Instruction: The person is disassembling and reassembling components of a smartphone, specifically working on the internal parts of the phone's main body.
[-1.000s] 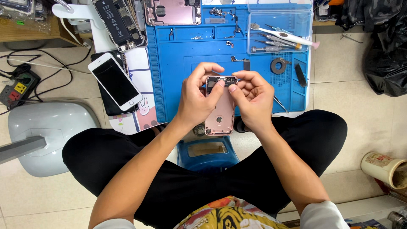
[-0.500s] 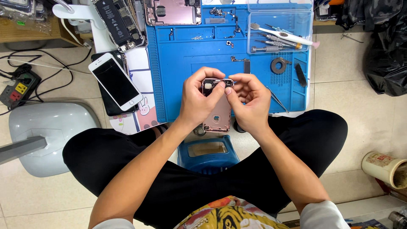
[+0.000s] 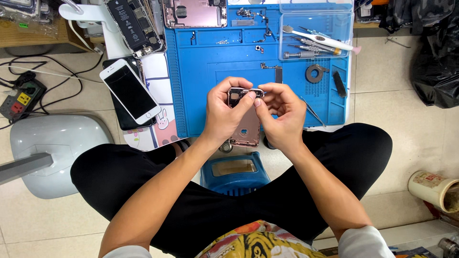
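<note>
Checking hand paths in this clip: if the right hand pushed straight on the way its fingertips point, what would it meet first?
The right hand points leftward, fingertips on the top edge of the rose-gold metal phone housing. Beyond that it would probably meet the left hand gripping the same housing; depth is unclear.

A phone repair spot, set up low on a tiled floor (image 3: pixel 382 71). There's the blue repair mat (image 3: pixel 215 62) with its parts grooves, an opened phone (image 3: pixel 131 24) showing its battery, a bare rose housing (image 3: pixel 193 12), a white phone (image 3: pixel 129 91), screwdrivers in a clear tray (image 3: pixel 315 28), tweezers (image 3: pixel 313 112), and a power strip (image 3: pixel 21 98) off to the side.
</note>
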